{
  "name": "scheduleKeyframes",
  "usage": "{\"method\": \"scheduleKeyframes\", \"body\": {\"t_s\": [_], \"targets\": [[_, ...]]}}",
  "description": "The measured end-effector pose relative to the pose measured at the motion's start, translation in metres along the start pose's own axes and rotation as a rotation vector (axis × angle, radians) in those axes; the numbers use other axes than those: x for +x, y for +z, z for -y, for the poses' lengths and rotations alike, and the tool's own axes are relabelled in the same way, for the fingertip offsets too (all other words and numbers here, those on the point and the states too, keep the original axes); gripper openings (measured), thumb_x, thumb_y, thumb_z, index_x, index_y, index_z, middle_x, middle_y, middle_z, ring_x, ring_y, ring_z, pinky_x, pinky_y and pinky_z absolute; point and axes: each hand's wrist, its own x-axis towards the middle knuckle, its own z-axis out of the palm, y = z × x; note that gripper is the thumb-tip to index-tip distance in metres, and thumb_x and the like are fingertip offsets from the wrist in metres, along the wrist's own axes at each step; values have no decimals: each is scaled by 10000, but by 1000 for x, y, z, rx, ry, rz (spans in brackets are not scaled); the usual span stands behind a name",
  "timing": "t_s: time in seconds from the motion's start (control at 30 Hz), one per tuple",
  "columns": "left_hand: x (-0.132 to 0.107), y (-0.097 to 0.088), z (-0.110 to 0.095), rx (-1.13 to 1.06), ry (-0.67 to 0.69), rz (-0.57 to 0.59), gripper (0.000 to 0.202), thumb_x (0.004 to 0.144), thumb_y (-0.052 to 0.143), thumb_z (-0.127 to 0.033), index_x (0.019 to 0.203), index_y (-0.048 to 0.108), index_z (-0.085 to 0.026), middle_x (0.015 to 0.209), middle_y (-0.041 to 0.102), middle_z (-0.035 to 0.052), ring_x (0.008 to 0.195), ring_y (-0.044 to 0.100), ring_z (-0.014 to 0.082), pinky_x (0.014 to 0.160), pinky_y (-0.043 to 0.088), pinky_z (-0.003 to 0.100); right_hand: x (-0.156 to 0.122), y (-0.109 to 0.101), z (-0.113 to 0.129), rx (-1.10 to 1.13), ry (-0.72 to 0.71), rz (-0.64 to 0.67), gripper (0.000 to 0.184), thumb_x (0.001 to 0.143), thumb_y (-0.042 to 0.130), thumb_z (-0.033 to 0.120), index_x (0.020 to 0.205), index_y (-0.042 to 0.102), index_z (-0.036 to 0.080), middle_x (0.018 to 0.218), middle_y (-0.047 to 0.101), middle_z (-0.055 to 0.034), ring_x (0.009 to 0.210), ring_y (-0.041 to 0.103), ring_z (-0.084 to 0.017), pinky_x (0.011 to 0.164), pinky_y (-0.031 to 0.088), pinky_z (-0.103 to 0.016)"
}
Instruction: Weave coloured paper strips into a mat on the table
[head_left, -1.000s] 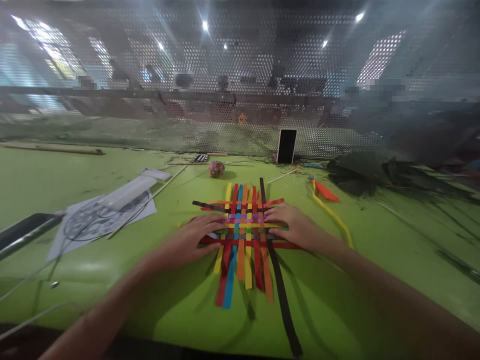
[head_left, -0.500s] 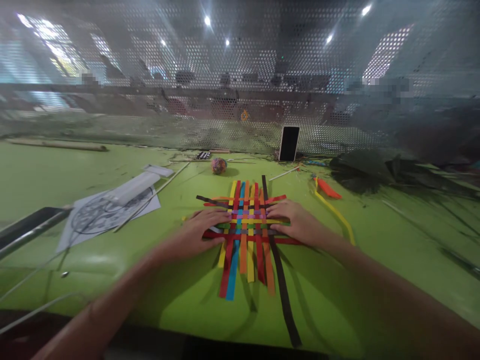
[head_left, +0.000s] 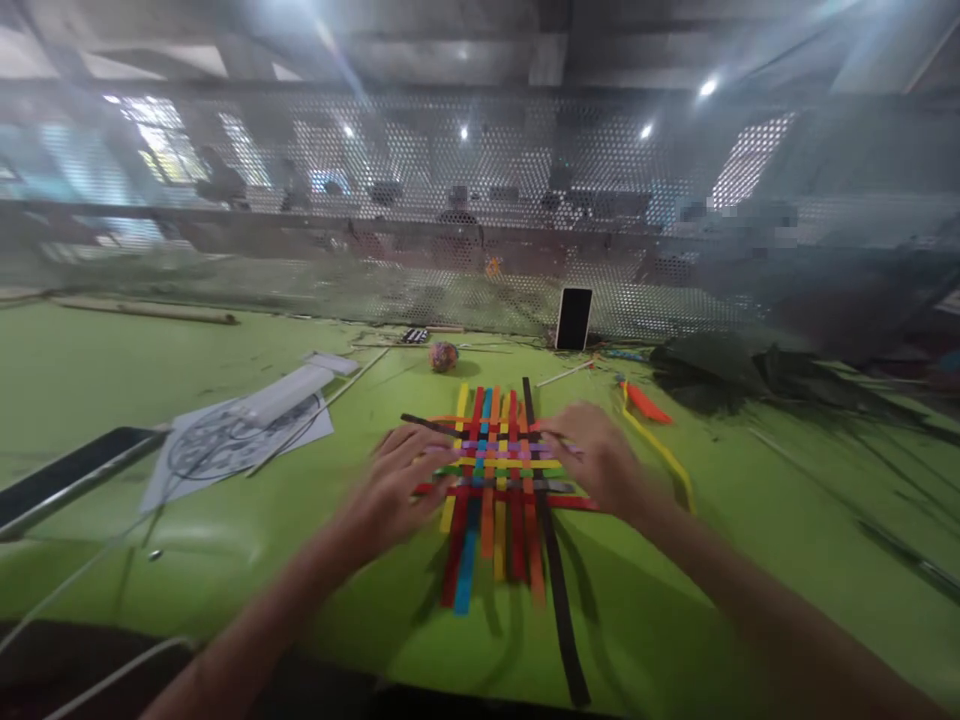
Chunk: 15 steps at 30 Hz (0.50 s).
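One head-worn camera looks forward and down across the green table, close above both forearms, toward the mesh screen at the far edge.

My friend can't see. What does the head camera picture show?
Two bare hands, left hand and right hand, rest on the sides of a mat of woven colored paper strips on a green table. A black phone stands behind, against a mesh screen.
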Motion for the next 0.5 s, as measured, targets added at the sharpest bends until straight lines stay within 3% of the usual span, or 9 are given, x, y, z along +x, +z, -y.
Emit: {"method": "scheduleKeyframes", "body": {"t_s": [0.07, 0.17, 0.27, 0.37, 0.5], "targets": [[16, 4, -10, 10, -11, 9, 253, 1049, 498, -180, 1200, 699, -208, 1218, 702, 113, 1174, 649, 255, 999, 559, 400, 14, 5, 3, -25, 95, -28, 251, 1037, 503, 181, 1068, 751, 198, 1051, 772, -101, 999, 681, -261, 937, 536, -419], [47, 24, -15, 109, -108, 135, 311, 1021, 460, -122, 1215, 692, -198, 1270, 666, 131, 1181, 635, 277, 1025, 550, 429, 33, 25, 0, -222, 266, 159, 304, 996, 471, 89, 1113, 738, 174, 1162, 753, -122, 1085, 663, -262, 1006, 516, -395], [69, 49, -12, 228, -223, 248, 298, 998, 483, -120, 1221, 679, -142, 1319, 643, 194, 1253, 591, 336, 1074, 513, 486, 39, 46, -4, -328, 330, 240, 300, 945, 495, 35, 1095, 737, 128, 1171, 740, -174, 1112, 644, -291, 1024, 489, -408], [74, 66, -5, 325, -282, 267, 292, 1026, 503, -191, 1267, 654, -126, 1369, 631, 185, 1312, 556, 329, 1125, 465, 451, 33, 58, -5, -391, 370, 266, 275, 947, 513, 52, 1115, 723, 103, 1162, 731, -189, 1124, 628, -303, 999, 473, -405], [68, 74, 1, 366, -325, 296, 288, 1043, 487, -230, 1245, 665, -126, 1311, 662, 161, 1270, 579, 307, 1114, 456, 407, 26, 63, -3, -471, 375, 291, 287, 993, 486, 106, 1180, 703, 119, 1203, 713, -184, 1146, 612, -307, 985, 449, -420]]}}
